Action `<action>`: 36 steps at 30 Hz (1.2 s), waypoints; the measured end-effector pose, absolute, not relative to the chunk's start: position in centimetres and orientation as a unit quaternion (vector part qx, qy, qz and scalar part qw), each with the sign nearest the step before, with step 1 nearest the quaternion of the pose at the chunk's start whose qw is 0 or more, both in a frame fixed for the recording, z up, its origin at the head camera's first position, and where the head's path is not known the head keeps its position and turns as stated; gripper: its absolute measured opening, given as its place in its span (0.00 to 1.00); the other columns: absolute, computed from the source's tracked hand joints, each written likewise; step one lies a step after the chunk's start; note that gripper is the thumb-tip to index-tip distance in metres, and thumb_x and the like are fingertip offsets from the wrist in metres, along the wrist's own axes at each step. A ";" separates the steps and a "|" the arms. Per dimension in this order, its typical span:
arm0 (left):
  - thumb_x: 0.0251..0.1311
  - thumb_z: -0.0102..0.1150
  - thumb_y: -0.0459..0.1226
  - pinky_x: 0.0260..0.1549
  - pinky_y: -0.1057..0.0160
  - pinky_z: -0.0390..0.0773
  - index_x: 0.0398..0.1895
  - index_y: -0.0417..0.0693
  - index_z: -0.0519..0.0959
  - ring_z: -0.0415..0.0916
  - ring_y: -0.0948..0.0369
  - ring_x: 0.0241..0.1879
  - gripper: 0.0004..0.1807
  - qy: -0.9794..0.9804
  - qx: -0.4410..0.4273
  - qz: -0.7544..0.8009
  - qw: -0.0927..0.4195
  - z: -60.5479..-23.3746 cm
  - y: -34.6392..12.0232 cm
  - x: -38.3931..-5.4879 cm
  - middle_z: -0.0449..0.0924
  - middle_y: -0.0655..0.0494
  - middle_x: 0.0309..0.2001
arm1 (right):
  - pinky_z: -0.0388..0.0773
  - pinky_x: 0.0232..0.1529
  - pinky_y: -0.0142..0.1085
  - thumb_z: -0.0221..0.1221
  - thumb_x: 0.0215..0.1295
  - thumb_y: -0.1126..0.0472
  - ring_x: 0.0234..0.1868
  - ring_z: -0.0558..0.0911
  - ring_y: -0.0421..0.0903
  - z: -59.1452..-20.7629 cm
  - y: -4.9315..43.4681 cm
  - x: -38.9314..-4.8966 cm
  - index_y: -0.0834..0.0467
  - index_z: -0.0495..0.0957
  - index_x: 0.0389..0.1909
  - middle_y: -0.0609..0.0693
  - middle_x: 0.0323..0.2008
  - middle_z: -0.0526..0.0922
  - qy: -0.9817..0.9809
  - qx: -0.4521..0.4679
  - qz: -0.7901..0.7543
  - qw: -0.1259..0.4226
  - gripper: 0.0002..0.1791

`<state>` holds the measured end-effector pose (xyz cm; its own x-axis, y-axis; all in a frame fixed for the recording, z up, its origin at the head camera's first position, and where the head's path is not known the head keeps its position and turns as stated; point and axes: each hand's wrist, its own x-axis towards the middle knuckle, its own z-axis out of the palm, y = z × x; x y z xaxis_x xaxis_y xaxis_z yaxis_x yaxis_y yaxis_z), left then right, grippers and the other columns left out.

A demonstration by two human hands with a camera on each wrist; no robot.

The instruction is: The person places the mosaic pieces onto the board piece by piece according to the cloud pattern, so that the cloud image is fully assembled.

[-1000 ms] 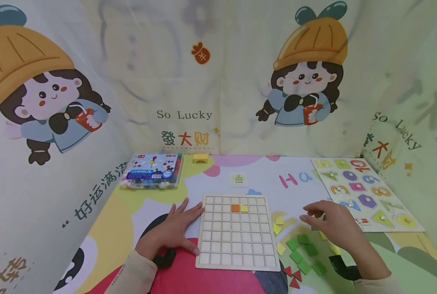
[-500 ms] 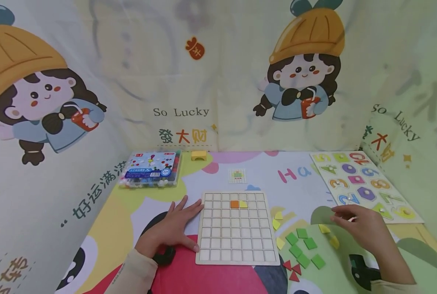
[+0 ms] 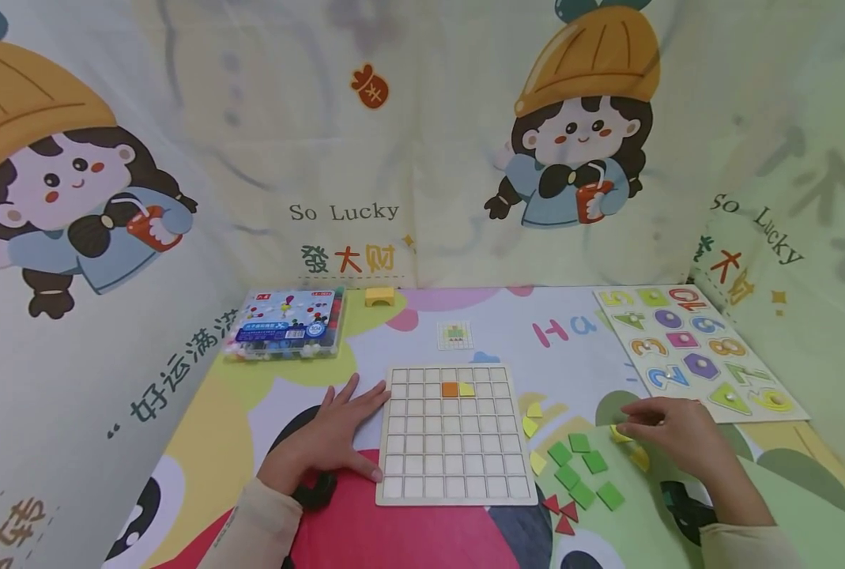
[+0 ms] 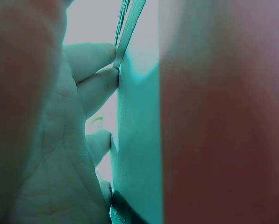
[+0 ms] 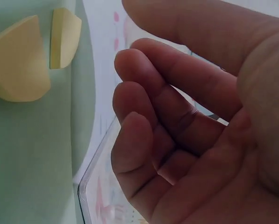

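Observation:
A wooden grid board (image 3: pixel 454 457) lies before me, with an orange square tile (image 3: pixel 450 390) and a yellow tile (image 3: pixel 467 390) side by side in its second row. My left hand (image 3: pixel 333 435) spreads its fingers, fingertips and thumb against the board's left edge. Over to the right, my right hand (image 3: pixel 671 431) hovers with loosely bent fingers at a yellow quarter-round piece (image 3: pixel 619 434). A second yellow piece (image 3: pixel 639 457) lies just below it. In the right wrist view, both yellow pieces (image 5: pixel 20 60) lie apart from the fingers, and nothing shows in the grasp.
Several green squares (image 3: pixel 567 477), red triangles (image 3: pixel 567 525) and other yellow pieces (image 3: pixel 530 427) lie right of the board. A small pattern card (image 3: pixel 454 335) sits behind it. Farther out are a boxed set (image 3: pixel 287 324), a yellow arch block (image 3: pixel 379 297) and a number puzzle (image 3: pixel 699 348).
My right hand swung right, away from the green squares, then came back left to the yellow pieces. The left hand stays at the board. The head view has tilted slightly down.

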<state>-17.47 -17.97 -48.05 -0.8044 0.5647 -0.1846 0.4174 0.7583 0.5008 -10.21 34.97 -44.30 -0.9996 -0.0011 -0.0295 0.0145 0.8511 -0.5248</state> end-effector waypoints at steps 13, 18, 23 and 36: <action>0.38 0.82 0.66 0.79 0.27 0.29 0.85 0.59 0.58 0.28 0.40 0.87 0.69 0.924 0.265 0.220 0.166 -47.9 -17.7 -17.6 0.51 0.60 0.87 | 0.80 0.36 0.31 0.78 0.57 0.52 0.40 0.85 0.42 -44.8 35.1 -10.5 0.61 0.90 0.49 0.51 0.41 0.92 0.962 -0.003 -0.265 0.061 0.23; 0.39 0.83 0.65 0.79 0.27 0.29 0.85 0.58 0.59 0.28 0.39 0.87 0.68 0.923 0.266 0.221 0.168 -47.6 -17.6 -17.5 0.51 0.60 0.87 | 0.80 0.38 0.33 0.79 0.55 0.53 0.40 0.83 0.43 -44.9 35.0 -10.6 0.61 0.90 0.49 0.50 0.41 0.91 0.964 -0.007 -0.254 0.080 0.23; 0.39 0.83 0.65 0.79 0.27 0.30 0.85 0.58 0.59 0.28 0.40 0.87 0.68 0.924 0.267 0.220 0.165 -47.7 -17.7 -17.5 0.51 0.60 0.87 | 0.80 0.38 0.34 0.78 0.58 0.55 0.39 0.82 0.43 -45.0 35.0 -10.8 0.61 0.90 0.48 0.50 0.41 0.91 0.966 -0.017 -0.246 0.081 0.20; 0.38 0.82 0.66 0.79 0.27 0.30 0.85 0.59 0.58 0.28 0.39 0.87 0.69 0.924 0.268 0.221 0.162 -47.9 -17.9 -17.4 0.50 0.60 0.87 | 0.80 0.36 0.32 0.76 0.60 0.57 0.39 0.83 0.43 -45.2 34.7 -10.9 0.63 0.90 0.46 0.51 0.40 0.91 0.965 -0.021 -0.249 0.074 0.17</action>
<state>-17.41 -17.93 -47.95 -0.8040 0.5663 -0.1812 0.4231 0.7590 0.4948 -10.92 34.66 -45.17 -0.9882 -0.0770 -0.1320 -0.0034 0.8747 -0.4846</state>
